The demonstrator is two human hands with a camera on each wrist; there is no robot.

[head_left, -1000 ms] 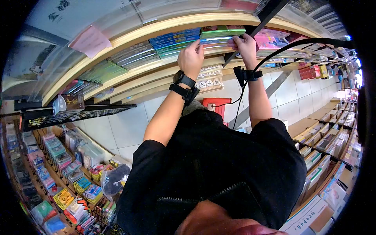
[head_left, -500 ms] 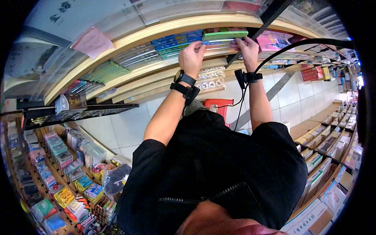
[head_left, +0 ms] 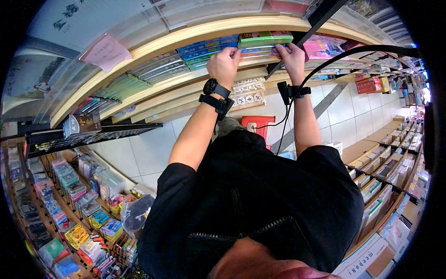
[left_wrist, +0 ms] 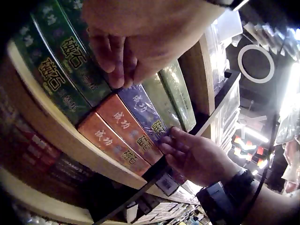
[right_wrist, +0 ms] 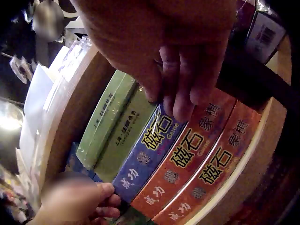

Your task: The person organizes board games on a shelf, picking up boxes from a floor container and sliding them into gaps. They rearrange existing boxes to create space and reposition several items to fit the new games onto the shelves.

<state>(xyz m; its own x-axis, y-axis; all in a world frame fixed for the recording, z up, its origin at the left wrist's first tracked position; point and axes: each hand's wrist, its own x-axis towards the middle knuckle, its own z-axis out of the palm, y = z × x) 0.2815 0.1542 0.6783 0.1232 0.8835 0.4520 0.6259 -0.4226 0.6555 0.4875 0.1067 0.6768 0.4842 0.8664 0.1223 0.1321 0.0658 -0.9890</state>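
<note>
Both hands are at a stack of boxed magnetic games on a wooden shelf. A blue box (right_wrist: 139,168) lies on top of orange boxes (right_wrist: 174,177) and under pale green boxes (right_wrist: 123,125). My left hand (head_left: 223,66) pinches the left end of the blue box with thumb and fingers. The right hand (head_left: 292,59) grips its other end, its curled fingers partly covering the lettering in the right wrist view. Dark green boxes (left_wrist: 70,61) stand in a pile just left of the left hand. Straps with cameras sit on both wrists.
A black shelf post (head_left: 320,18) rises right of the stack, with pink packages (head_left: 324,46) beyond it. A pink note (head_left: 106,52) hangs at the left. Below are a red stool (head_left: 254,124) and a black cable (head_left: 344,55) running from the right wrist.
The left hand has shifted slightly left and its wrist has turned a little. The right hand stays at its end of the box. The head view has moved only slightly.
</note>
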